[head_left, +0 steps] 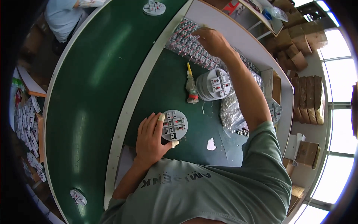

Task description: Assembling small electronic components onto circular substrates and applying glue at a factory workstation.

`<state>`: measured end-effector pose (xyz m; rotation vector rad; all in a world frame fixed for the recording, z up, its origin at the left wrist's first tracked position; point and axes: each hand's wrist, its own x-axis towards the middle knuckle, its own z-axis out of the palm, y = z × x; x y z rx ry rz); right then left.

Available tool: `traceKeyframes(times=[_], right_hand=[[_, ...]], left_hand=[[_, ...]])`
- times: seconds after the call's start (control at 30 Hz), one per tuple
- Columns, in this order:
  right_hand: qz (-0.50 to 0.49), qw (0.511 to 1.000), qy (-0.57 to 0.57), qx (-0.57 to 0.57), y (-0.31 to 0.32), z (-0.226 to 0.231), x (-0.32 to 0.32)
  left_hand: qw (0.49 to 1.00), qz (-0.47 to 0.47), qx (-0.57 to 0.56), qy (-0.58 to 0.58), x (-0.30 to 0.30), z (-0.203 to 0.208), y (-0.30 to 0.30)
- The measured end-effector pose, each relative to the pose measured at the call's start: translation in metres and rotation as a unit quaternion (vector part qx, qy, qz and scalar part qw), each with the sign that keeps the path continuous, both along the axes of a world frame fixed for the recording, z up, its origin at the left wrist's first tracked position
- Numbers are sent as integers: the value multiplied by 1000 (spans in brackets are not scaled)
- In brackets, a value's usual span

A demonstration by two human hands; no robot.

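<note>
My left hand [150, 136] grips the near-left rim of a round light-grey disc [180, 128], its thumb and a finger wrapped in pale tape. Small black, red and white parts sit in the disc's divided top, and it lies on the green work surface. My right arm is stretched far forward. At its end my right hand [213, 42] is above rows of small packed parts [186, 41], fingers bent together; whatever they hold is too small to make out. Below that forearm stands a stack of similar discs [219, 85].
A yellow-handled tool [191, 87] with a wrapped body lies left of the stack. Clear plastic bags of parts [233, 110] lie to its right, near an open carton [274, 84]. The green conveyor belt [93, 97] at left carries more discs [154, 8]. Another person [65, 18] is beyond it.
</note>
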<state>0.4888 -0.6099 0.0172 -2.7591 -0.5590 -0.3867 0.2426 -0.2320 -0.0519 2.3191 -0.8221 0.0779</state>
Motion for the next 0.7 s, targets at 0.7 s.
traceKeyframes(times=[0.7], right_hand=[[33,992,123,-2,61,47,-41]], left_hand=[[1000,14,-7,24,-2,-1,6]])
